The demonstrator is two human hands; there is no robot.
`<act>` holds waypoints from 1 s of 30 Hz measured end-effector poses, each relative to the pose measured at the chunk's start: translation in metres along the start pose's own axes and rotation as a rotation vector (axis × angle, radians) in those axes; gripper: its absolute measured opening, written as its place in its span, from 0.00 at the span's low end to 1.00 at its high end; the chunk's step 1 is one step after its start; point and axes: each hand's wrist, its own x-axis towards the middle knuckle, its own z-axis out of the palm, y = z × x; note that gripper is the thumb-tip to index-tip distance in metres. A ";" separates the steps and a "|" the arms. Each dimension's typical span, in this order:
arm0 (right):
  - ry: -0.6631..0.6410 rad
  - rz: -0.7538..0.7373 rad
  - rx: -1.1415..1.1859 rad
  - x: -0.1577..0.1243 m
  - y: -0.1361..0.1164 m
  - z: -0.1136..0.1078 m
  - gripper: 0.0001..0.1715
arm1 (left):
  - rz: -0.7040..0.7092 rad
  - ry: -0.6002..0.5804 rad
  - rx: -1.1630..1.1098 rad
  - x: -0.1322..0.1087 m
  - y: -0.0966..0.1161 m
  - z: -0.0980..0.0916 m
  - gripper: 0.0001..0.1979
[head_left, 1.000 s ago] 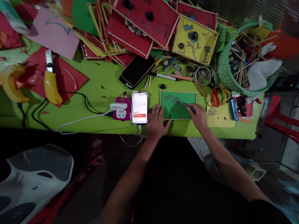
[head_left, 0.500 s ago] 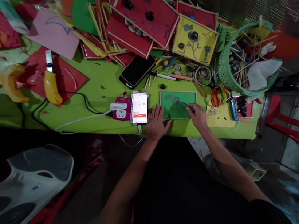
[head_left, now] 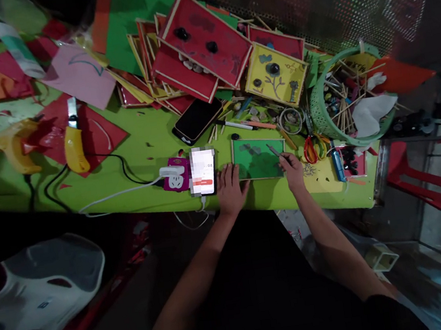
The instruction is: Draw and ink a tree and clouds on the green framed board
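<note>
A green panel [head_left: 259, 166] with a thin light frame lies near the table's front edge and bears dark grey drawn shapes. My right hand [head_left: 293, 170] is closed round a dark pen [head_left: 274, 150], whose tip is over the panel's upper right part. Flat at the panel's left edge rests my left hand [head_left: 229, 188], fingers spread, holding nothing. Just left of that hand lies a lit phone [head_left: 204, 172] with a white cable plugged in.
Behind are a dark phone [head_left: 198, 120], stacked red frames [head_left: 205, 31] and a yellow picture [head_left: 270, 85]. To the right stand scissors [head_left: 310, 150] and a green basket [head_left: 321, 114]. A glue gun [head_left: 18, 145] and yellow-handled cutter [head_left: 75, 146] lie left.
The pen's tip has moved right across the panel with my right hand. More grey marking shows near the panel's top. The whole view has shifted slightly.
</note>
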 end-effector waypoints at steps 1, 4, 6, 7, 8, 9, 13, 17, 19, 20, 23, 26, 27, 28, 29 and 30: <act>0.012 0.008 0.034 0.004 -0.001 0.001 0.22 | -0.016 -0.006 0.004 0.002 0.003 0.000 0.32; 0.044 0.021 0.127 0.018 -0.004 0.005 0.21 | -0.048 -0.030 0.015 0.011 0.011 0.001 0.31; 0.070 0.024 0.180 0.026 -0.007 0.008 0.20 | -0.051 -0.027 0.019 0.016 0.013 0.001 0.31; 0.082 0.025 0.204 0.029 -0.008 0.010 0.20 | -0.048 -0.017 0.020 0.018 0.013 0.001 0.31; 0.093 0.026 0.227 0.032 -0.009 0.012 0.20 | -0.042 -0.004 0.018 0.019 0.013 0.000 0.31; 0.103 0.028 0.250 0.034 -0.009 0.013 0.20 | -0.036 0.009 0.015 0.020 0.011 0.000 0.31; 0.131 0.036 0.334 0.033 -0.008 0.015 0.21 | -0.018 0.062 0.019 0.018 0.006 -0.003 0.30; 0.144 0.040 0.393 0.027 -0.010 0.014 0.19 | 0.165 0.063 -0.062 0.013 0.015 -0.003 0.23; 0.152 0.031 0.453 0.026 -0.012 0.012 0.16 | 0.307 0.006 -0.122 0.013 0.027 0.002 0.21; 0.155 0.023 0.506 0.026 -0.014 0.010 0.14 | 0.375 -0.025 -0.162 0.013 0.035 0.006 0.20; 0.146 0.004 0.627 0.031 -0.015 0.002 0.10 | 0.644 -0.086 -0.305 0.018 0.063 0.023 0.15; 0.069 -0.014 0.672 0.041 -0.015 -0.005 0.10 | 0.863 -0.129 -0.353 0.032 0.090 0.044 0.13; 0.042 -0.014 0.671 0.045 -0.016 -0.006 0.12 | 0.916 -0.113 -0.367 0.039 0.099 0.051 0.15; 0.021 -0.018 0.666 0.050 -0.016 -0.006 0.14 | 0.925 -0.047 -0.389 0.046 0.107 0.057 0.16; -0.021 -0.023 0.654 0.055 -0.017 -0.006 0.14 | 0.906 0.035 -0.401 0.053 0.113 0.062 0.16; -0.069 -0.039 0.646 0.060 -0.019 -0.004 0.14 | 0.877 0.124 -0.408 0.060 0.119 0.066 0.16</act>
